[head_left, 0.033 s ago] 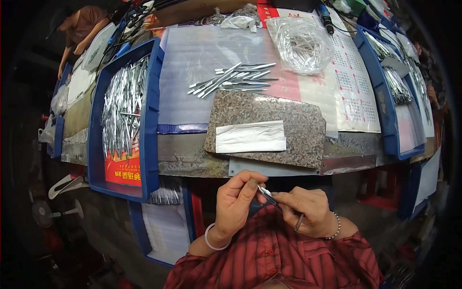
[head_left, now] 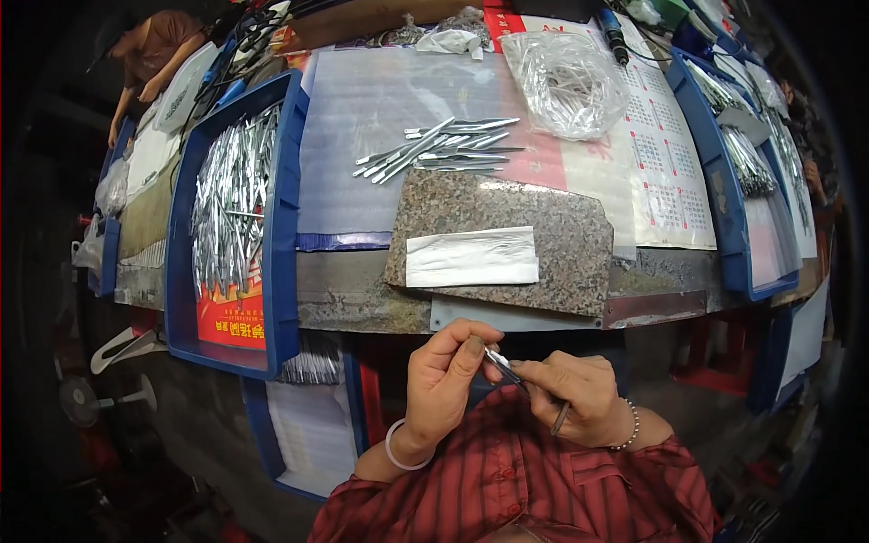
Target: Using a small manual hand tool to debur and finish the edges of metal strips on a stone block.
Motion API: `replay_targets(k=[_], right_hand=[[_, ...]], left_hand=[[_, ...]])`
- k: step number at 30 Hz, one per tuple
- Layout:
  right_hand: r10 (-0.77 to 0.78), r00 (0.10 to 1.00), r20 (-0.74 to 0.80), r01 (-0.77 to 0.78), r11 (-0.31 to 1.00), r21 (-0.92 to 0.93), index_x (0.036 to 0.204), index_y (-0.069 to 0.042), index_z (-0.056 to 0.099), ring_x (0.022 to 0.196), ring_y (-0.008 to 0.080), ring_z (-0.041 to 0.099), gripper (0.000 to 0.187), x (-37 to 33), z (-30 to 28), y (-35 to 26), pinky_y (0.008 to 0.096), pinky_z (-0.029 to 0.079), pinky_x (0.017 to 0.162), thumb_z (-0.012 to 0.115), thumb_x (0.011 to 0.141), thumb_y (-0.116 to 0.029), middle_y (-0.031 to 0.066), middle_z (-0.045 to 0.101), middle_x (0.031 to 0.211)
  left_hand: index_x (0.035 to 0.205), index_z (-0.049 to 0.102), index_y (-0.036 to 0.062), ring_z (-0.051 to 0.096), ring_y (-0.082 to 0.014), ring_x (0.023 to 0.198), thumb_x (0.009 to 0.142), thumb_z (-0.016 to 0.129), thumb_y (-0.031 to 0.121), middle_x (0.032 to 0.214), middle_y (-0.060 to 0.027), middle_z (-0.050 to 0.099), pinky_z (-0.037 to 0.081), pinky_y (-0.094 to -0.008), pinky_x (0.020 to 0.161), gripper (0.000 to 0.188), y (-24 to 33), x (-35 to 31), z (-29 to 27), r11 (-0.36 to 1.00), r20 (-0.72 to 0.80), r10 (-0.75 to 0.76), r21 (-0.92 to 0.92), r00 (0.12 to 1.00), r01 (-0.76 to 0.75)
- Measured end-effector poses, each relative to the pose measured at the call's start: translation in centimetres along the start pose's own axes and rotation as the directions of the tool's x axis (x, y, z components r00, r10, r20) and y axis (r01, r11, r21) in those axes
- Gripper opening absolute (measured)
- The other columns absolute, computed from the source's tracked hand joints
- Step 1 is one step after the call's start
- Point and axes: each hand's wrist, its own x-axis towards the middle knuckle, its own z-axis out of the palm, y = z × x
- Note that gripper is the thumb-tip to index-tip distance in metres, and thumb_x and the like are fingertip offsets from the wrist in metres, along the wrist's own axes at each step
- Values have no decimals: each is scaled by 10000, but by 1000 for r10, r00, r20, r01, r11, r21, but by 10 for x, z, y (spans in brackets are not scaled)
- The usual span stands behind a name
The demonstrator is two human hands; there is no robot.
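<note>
Close to my body, just off the bench's front edge, my left hand [head_left: 439, 380] pinches a slim, shiny metal piece [head_left: 499, 362] between thumb and forefinger. My right hand [head_left: 584, 394] is closed round a thin dark rod-like tool [head_left: 561, 419], whose end sticks out below the fingers. The tool's front part meets the metal piece between the hands; my fingers hide much of both, so its kind is unclear. Beyond my hands, a folded white cloth or paper [head_left: 471, 257] lies on a speckled stone slab [head_left: 570, 226]. Behind the slab rests a pile of slender pointed silver pieces, tweezers-like in shape [head_left: 434, 149].
At left stands a blue bin [head_left: 288, 226] of similar silver pieces; another blue bin [head_left: 738, 226] is at right. A clear plastic bag [head_left: 566, 86] lies on the far bench. Below the left bin sits a lower blue tray [head_left: 262, 434]. A person [head_left: 163, 54] sits far left.
</note>
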Motion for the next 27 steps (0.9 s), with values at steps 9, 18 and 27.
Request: replay_targets(k=[9,18,27], right_hand=[[27,999,23,-26,999,-27,1102,-6,659,491,178,526,356,-9,22,-1,308,432,439,689,748,13,45,437,636],[-42,999,-4,42,995,-92,1084,-7,664,468,169,514,331,-15,28,8,299,416,421,701,755,-1,29,438,622],[-240,968,74,250,944,-216,984,-28,690,458,136,512,257,10,-7,15,287,400,388,706,728,-36,8,476,621]], left_hand=[[1066,627,-10,555,-36,710,1021,525,153,849,-4,583,446,-178,669,198,-4,-4,-5,984,-57,71,165,996,-61],[1057,632,-20,566,-41,719,1014,533,136,855,-10,595,460,-183,681,189,-3,-4,-9,992,-35,30,127,999,-25],[1045,655,-31,664,-124,816,931,608,7,874,-56,655,530,-238,732,128,29,12,-32,954,172,-34,300,984,-20]])
